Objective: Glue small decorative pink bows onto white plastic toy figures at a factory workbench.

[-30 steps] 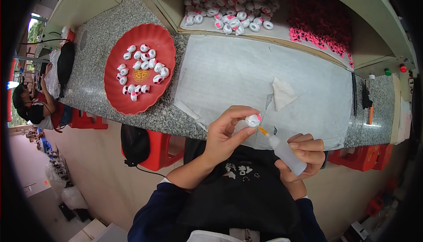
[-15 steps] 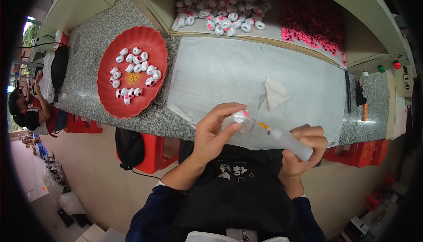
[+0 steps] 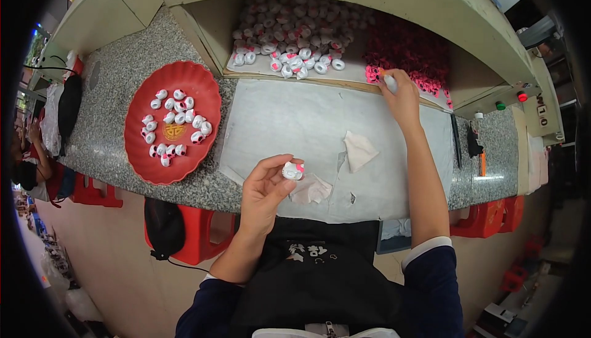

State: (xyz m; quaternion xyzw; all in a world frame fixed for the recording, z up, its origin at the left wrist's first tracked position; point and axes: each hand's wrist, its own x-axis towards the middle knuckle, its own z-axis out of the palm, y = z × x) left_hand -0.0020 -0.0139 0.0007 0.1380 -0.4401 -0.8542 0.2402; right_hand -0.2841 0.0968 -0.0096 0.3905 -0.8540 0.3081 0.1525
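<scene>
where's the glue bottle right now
In the head view it is in the right hand, the glue bottle reaching to the pile of pink pieces at the bench's far right.

A red scalloped plate (image 3: 141,159) holds white-and-pink figures (image 3: 172,122) on a speckled grey granite counter (image 3: 117,73) beside pink bows (image 3: 412,52).
</scene>
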